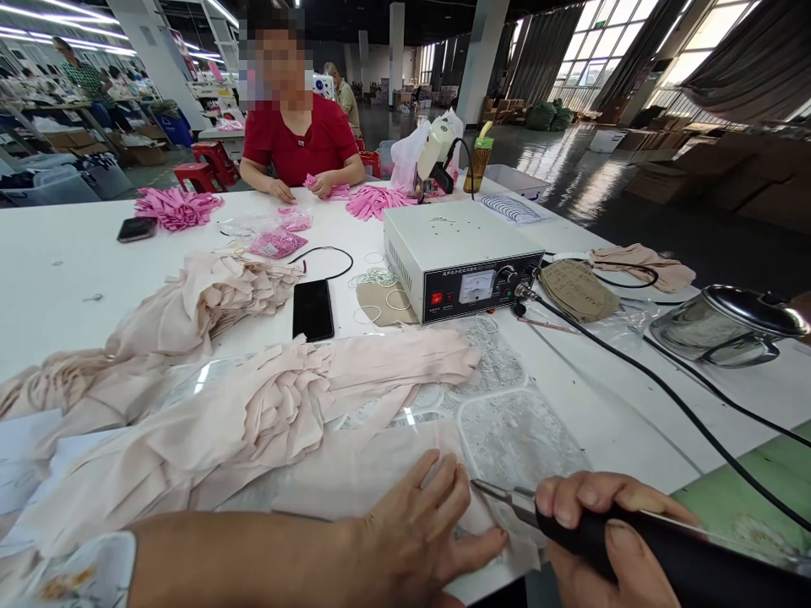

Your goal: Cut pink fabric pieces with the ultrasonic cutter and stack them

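Note:
My left hand (421, 528) lies with its fingers spread, pressing on a thin beige fabric piece (355, 469). My right hand (608, 523) is wrapped round the black handle of a handheld cutter (523, 504). Its narrow metal tip points left and meets the fabric's right edge, just beside my left fingertips. Under the fabric is a clear sheet over a grey patterned mat (507, 431). Behind my left hand lies a layered stack of beige fabric strips (279, 405), fanned across the table.
A white control box (462, 253) with a meter stands mid-table, its black cable (646, 380) running right. Nearby are a phone (312, 309), more beige fabric (209, 300), a glass pot (722, 329) and brown card pieces (579, 290). Opposite, a person in red (301, 143) handles pink strips.

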A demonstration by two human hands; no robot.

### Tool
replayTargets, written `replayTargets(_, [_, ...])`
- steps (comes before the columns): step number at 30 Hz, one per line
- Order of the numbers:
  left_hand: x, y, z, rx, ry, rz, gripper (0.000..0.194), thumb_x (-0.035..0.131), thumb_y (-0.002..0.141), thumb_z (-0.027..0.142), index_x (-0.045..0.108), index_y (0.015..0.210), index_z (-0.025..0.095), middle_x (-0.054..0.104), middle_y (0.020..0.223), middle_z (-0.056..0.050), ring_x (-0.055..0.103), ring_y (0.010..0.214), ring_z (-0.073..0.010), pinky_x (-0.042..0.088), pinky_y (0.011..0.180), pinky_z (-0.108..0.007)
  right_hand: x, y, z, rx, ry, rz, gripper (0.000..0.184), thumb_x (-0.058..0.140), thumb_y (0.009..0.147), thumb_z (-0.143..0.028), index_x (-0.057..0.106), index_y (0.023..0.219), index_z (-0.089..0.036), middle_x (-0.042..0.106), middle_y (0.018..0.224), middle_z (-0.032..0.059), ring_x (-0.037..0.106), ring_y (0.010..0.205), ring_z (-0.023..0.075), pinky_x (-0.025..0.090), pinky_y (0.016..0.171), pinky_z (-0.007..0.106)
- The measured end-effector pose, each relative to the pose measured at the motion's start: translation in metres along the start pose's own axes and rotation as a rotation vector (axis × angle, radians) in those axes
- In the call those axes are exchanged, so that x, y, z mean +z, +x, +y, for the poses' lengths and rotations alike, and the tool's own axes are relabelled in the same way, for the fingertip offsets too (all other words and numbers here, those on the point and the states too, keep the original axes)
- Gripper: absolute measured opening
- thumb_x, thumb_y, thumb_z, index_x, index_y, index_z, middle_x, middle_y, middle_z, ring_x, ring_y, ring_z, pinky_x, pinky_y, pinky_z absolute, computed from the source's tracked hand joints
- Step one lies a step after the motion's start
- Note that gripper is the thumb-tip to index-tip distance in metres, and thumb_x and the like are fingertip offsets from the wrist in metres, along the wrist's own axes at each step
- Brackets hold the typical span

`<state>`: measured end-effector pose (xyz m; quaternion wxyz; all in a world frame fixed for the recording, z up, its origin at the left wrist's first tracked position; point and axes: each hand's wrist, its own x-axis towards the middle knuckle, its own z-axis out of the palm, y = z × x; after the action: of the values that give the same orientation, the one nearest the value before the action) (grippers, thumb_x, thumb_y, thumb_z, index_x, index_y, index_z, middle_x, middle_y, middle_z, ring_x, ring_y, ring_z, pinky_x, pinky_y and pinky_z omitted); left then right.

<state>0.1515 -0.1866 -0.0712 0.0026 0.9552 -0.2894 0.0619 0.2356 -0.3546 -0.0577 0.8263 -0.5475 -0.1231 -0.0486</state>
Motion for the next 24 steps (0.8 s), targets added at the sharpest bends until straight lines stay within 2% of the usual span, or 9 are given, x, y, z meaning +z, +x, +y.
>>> replayTargets(4, [0.001, 0.000, 0.000, 0.001, 0.008, 0.008, 0.079, 0.051, 0.082, 0.071, 0.031, 0.142, 0.023, 0.050, 0.128, -0.020, 0.044, 0.122, -0.0355, 0.029, 0.103, -0.048, 0.001, 0.002, 0.004, -0.001, -0.022, -0.001, 0.011, 0.059, 0.078, -0.022, 0.048, 0.075, -0.021, 0.046, 0.067, -0.0034, 0.048, 0.055, 0.0119, 0.049, 0.055, 0.033])
replayTargets(12, [0.002, 0.000, 0.000, -0.007, -0.030, 0.005, 0.083, 0.057, 0.078, 0.070, 0.031, 0.143, 0.024, 0.049, 0.130, -0.020, 0.044, 0.123, -0.0360, 0.031, 0.103, -0.049, 0.017, 0.005, -0.004, -0.061, -0.008, 0.020, 0.013, 0.060, 0.075, -0.018, 0.048, 0.071, -0.021, 0.049, 0.062, -0.0043, 0.048, 0.049, 0.0111, 0.049, 0.050, 0.031])
replayTargets(16, [0.003, -0.008, -0.003, -0.005, -0.097, 0.061, 0.080, 0.057, 0.081, 0.067, 0.025, 0.145, 0.033, 0.048, 0.133, -0.017, 0.045, 0.124, -0.0337, 0.037, 0.100, -0.048, 0.013, 0.006, -0.004, -0.017, 0.072, 0.112, 0.007, 0.058, 0.073, -0.021, 0.051, 0.074, -0.021, 0.045, 0.066, -0.0042, 0.045, 0.050, 0.0101, 0.047, 0.050, 0.029])
replayTargets(18, [0.000, -0.017, -0.006, -0.017, -0.144, 0.084, 0.074, 0.057, 0.084, 0.061, 0.027, 0.145, 0.033, 0.048, 0.134, -0.016, 0.045, 0.125, -0.0316, 0.038, 0.100, -0.047, 0.008, 0.008, -0.003, -0.036, 0.085, 0.200, 0.007, 0.057, 0.072, -0.021, 0.051, 0.076, -0.022, 0.043, 0.069, -0.0043, 0.045, 0.052, 0.0099, 0.046, 0.050, 0.028])
replayTargets(24, [-0.012, -0.047, -0.013, -0.163, -0.207, 0.109, 0.041, 0.053, 0.092, 0.029, 0.046, 0.130, 0.015, 0.052, 0.132, -0.014, 0.047, 0.124, -0.0265, 0.035, 0.106, -0.042, -0.016, 0.017, 0.006, -0.107, 0.086, 0.307, 0.013, 0.059, 0.067, -0.019, 0.052, 0.077, -0.024, 0.046, 0.069, -0.0047, 0.046, 0.052, 0.0119, 0.046, 0.048, 0.030])
